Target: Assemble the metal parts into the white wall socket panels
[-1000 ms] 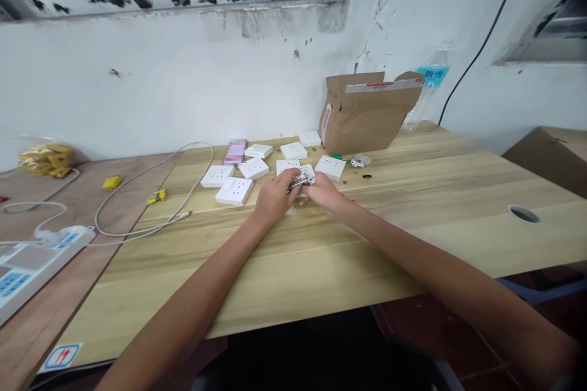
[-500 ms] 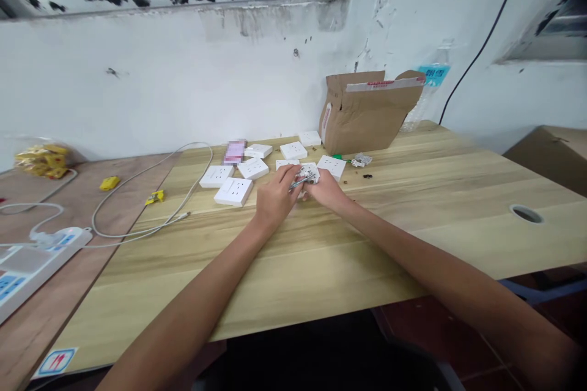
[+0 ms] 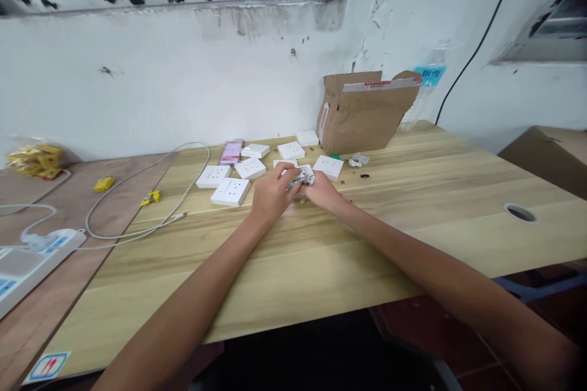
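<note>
Over the middle of the table, my left hand (image 3: 271, 195) and my right hand (image 3: 324, 190) meet around a white socket panel (image 3: 306, 175). Its visible side shows small metal parts. Fingers of both hands are closed on its edges and hide much of it. A thin silvery piece (image 3: 298, 181) lies across it by my left fingers; its kind is too small to tell. Close by are white wall sockets (image 3: 230, 192), several of them lying face up, one (image 3: 328, 167) just behind my right hand.
A cardboard box (image 3: 362, 113) stands at the back by the wall, a plastic bottle (image 3: 426, 82) behind it. Small dark bits (image 3: 364, 176) and a clear-and-white part (image 3: 358, 160) lie right. Leftward are a white cable (image 3: 137, 235), yellow pieces (image 3: 150, 197) and a power strip (image 3: 41, 263).
The view has shifted slightly, so everything sits a little further left. Both hands stay closed around the socket panel, which appears tilted slightly differently.
</note>
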Available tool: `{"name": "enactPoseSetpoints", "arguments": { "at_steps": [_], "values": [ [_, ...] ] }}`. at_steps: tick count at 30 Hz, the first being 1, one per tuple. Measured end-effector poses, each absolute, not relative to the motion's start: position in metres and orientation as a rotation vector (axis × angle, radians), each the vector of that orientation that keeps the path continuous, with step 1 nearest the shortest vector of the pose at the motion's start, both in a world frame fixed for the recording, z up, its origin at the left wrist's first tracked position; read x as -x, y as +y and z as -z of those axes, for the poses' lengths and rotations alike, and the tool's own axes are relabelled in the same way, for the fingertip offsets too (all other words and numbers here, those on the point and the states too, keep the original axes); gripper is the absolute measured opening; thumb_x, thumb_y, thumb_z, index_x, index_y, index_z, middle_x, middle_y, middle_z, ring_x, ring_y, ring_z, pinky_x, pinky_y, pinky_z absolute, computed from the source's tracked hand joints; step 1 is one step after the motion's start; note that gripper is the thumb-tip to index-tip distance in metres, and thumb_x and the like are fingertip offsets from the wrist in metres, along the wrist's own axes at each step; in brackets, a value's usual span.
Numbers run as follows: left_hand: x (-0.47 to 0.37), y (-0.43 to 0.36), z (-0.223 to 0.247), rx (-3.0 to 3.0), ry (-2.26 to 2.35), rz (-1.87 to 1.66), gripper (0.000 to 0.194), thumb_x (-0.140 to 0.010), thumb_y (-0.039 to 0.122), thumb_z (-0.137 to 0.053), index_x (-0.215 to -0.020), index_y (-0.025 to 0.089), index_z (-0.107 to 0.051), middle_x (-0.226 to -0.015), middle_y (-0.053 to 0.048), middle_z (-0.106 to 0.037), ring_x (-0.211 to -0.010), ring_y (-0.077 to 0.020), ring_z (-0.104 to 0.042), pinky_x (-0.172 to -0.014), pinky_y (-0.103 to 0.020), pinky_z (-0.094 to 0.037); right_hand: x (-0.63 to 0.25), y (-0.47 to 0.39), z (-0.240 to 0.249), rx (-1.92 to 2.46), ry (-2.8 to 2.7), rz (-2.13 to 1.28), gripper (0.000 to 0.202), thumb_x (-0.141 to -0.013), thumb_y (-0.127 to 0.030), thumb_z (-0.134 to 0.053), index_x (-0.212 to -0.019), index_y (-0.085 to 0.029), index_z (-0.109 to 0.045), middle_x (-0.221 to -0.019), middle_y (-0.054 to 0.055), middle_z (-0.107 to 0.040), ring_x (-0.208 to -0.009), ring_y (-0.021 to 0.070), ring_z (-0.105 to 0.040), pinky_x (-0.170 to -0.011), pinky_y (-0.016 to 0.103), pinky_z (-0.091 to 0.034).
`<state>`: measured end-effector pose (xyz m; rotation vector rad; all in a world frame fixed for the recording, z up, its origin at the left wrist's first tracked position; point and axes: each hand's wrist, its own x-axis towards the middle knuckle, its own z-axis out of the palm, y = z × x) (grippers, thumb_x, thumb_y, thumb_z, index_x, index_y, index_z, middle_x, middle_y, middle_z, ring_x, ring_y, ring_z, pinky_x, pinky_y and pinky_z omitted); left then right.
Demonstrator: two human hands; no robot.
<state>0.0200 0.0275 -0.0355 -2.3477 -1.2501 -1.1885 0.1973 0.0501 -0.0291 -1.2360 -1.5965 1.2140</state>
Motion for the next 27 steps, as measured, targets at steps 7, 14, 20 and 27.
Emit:
{"name": "enactPoseSetpoints", "arguments": {
  "at_steps": [7, 14, 20, 27],
  "values": [
    [-0.02, 0.023, 0.032, 2.294, -1.216, 1.229, 0.015, -0.109, 0.026, -0.07, -0.123, 0.024, -0.073, -0.129, -0.009, -0.078, -0.106, -0.0205, -0.079, -0.066, -0.024, -0.053, -0.2, 0.05, 0.031, 1.156, -1.594, -1.046, 0.028, -0.067, -0.012, -0.061, -0.091, -0.021, -0.071, -0.085, 0.001, -0.076, -0.078, 0.022, -0.071, -0.067, 0.03, -0.058],
    [-0.022, 0.021, 0.024, 2.381, -1.276, 1.118, 0.02, -0.106, 0.024, -0.073, -0.126, 0.023, -0.069, -0.136, -0.008, -0.077, -0.104, -0.0209, -0.079, -0.065, -0.026, -0.053, -0.193, 0.048, 0.033, 1.137, -1.409, -1.235, 0.031, -0.064, -0.011, -0.062, -0.092, -0.022, -0.071, -0.087, 0.002, -0.076, -0.074, 0.0201, -0.069, -0.063, 0.03, -0.059],
    [-0.014, 0.02, 0.01, 2.6, -1.328, 0.991, 0.026, -0.107, 0.017, -0.065, -0.132, 0.024, -0.067, -0.144, -0.008, -0.071, -0.106, -0.0227, -0.077, -0.074, -0.03, -0.058, -0.187, 0.041, 0.027, 1.122, -1.237, -1.423, 0.027, -0.067, -0.015, -0.074, -0.093, -0.023, -0.074, -0.094, 0.005, -0.079, -0.082, 0.022, -0.071, -0.059, 0.029, -0.059],
    [-0.016, 0.022, 0.021, 2.636, -1.371, 0.879, 0.021, -0.109, 0.018, -0.061, -0.127, 0.025, -0.069, -0.137, -0.007, -0.074, -0.113, -0.0253, -0.076, -0.083, -0.033, -0.06, -0.215, 0.051, 0.002, 0.96, -1.227, -1.372, 0.035, -0.071, -0.027, -0.092, -0.102, -0.022, -0.078, -0.109, 0.006, -0.082, -0.099, 0.0252, -0.076, -0.076, 0.035, -0.068]
  ]
}}
